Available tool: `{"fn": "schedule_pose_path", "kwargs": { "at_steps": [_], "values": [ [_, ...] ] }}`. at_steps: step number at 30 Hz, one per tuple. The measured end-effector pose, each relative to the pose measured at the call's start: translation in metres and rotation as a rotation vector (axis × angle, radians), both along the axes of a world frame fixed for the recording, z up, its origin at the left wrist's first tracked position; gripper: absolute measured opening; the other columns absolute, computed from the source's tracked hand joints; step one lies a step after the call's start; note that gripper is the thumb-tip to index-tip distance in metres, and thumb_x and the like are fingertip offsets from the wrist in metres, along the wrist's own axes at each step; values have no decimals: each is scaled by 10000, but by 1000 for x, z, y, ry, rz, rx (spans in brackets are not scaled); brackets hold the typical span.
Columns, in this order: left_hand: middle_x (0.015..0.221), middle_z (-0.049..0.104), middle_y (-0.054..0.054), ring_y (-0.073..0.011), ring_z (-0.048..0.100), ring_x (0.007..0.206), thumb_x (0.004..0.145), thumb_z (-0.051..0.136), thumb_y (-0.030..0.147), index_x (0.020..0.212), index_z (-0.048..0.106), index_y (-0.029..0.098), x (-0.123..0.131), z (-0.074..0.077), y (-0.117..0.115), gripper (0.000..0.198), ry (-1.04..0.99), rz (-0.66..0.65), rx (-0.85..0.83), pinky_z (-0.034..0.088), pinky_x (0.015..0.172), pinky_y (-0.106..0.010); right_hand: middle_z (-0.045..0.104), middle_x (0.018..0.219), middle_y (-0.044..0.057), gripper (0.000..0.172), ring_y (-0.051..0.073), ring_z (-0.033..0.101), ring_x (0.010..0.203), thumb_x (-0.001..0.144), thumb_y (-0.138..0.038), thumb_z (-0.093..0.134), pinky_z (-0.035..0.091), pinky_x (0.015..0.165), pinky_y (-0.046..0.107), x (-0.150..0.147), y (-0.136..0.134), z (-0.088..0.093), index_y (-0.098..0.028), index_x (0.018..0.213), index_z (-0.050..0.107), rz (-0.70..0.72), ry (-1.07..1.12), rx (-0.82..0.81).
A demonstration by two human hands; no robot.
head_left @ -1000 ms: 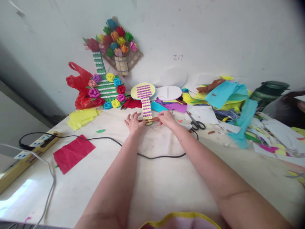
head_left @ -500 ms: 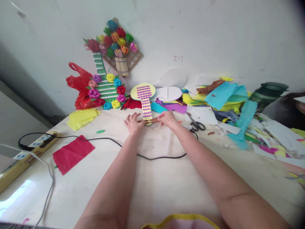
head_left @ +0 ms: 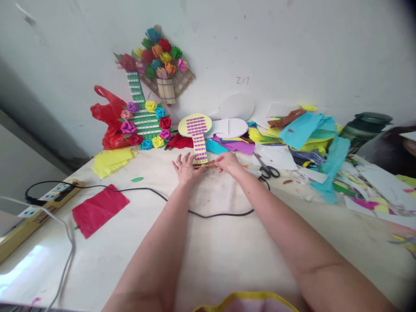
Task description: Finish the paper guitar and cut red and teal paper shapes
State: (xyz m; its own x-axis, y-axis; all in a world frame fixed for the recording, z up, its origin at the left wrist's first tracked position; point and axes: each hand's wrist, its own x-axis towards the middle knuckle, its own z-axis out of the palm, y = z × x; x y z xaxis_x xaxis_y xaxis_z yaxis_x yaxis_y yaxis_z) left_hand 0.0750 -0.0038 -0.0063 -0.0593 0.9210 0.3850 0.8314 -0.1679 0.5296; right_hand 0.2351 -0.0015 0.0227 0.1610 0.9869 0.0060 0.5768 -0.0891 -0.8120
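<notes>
A yellow paper guitar shape (head_left: 195, 126) with rows of purple strips lies on the table, its narrow neck pointing towards me. At the neck's lower end a thin brown paper strip (head_left: 209, 164) lies crosswise, seemingly doubled. My right hand (head_left: 228, 162) pinches the strip's right end. My left hand (head_left: 187, 170) rests with fingers spread on the other side, its thumb reaching along the strip's near side. Part of the strip is hidden under the left fingers. Whether the strip is fixed to the neck, I cannot tell.
Black scissors (head_left: 269, 171) lie right of my right hand, with a black cord (head_left: 221, 216) nearer me. Paper scraps (head_left: 370, 190) crowd the right side. Red paper (head_left: 100, 211) and a power strip (head_left: 52, 199) are left. A flower-decked green guitar (head_left: 147, 123) stands behind.
My left hand has shifted slightly right along the brown strip, its thumb now nearer my right hand. The right hand has stayed in place, still pinching.
</notes>
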Motion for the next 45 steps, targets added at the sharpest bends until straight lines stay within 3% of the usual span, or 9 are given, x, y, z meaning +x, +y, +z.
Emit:
{"fn": "schedule_pose_path", "kwargs": {
  "at_steps": [11, 16, 20, 26, 30, 34, 41, 45],
  "values": [
    [1394, 426, 5, -287, 165, 1364, 683, 644, 377, 1188, 549, 317, 1, 8, -3, 517, -58, 13, -69, -6, 1095, -545, 569, 440, -10, 91, 113, 560, 396, 723, -164, 559, 425, 417, 183, 2, 0, 1, -141, 697, 643, 15, -68, -12],
    [1307, 522, 0, -254, 300, 1306, 733, 549, 260, 1113, 591, 274, -10, 7, 4, 382, -343, 175, 4, 117, 1113, -477, 652, 578, 29, 153, 106, 555, 386, 783, -219, 521, 426, 415, 199, 6, -1, 6, -144, 700, 626, -5, -15, 9],
    [1247, 561, -38, -245, 376, 1254, 695, 518, 176, 1090, 597, 224, -18, 5, 9, 406, -443, 270, 79, 214, 1097, -405, 685, 669, 41, 150, 87, 542, 380, 797, -226, 508, 422, 417, 194, 11, -3, 7, -148, 722, 612, -47, 50, 65],
    [1251, 549, -58, -221, 470, 1187, 684, 484, 130, 1102, 552, 214, -21, 4, 9, 432, -421, 309, 132, 97, 1119, -450, 689, 700, 55, 143, 89, 544, 396, 786, -234, 520, 405, 409, 186, 14, -3, 7, -146, 704, 597, -87, 42, 101],
    [1346, 472, -73, -235, 367, 1288, 705, 550, 223, 1122, 533, 225, -12, 7, 3, 417, -281, 224, 147, 75, 1118, -462, 680, 698, 52, 130, 113, 568, 433, 769, -250, 542, 441, 451, 210, 12, -7, 9, -149, 777, 625, -61, -67, 113],
    [1400, 418, -61, -237, 198, 1373, 693, 593, 273, 1154, 537, 229, -3, 7, 0, 467, -158, 104, 110, 54, 1123, -454, 673, 690, 64, 208, 178, 643, 600, 770, -265, 554, 492, 565, 249, 9, -12, 13, -140, 912, 640, -25, -187, 104],
    [1411, 410, -24, -222, 163, 1383, 762, 451, 249, 1186, 536, 243, -17, -1, 13, 432, -370, 204, 5, 56, 1121, -475, 679, 762, 79, 265, 216, 666, 746, 771, -300, 571, 502, 688, 284, 6, -8, 6, -135, 972, 621, 5, -243, 94],
    [1418, 399, -29, -228, 123, 1391, 730, 518, 281, 1207, 520, 226, -14, 1, 9, 480, -285, 163, 15, 25, 1127, -456, 678, 815, 87, 243, 205, 668, 703, 779, -314, 564, 506, 678, 287, 5, -5, 1, -141, 939, 621, 6, -250, 105]
  ]
}}
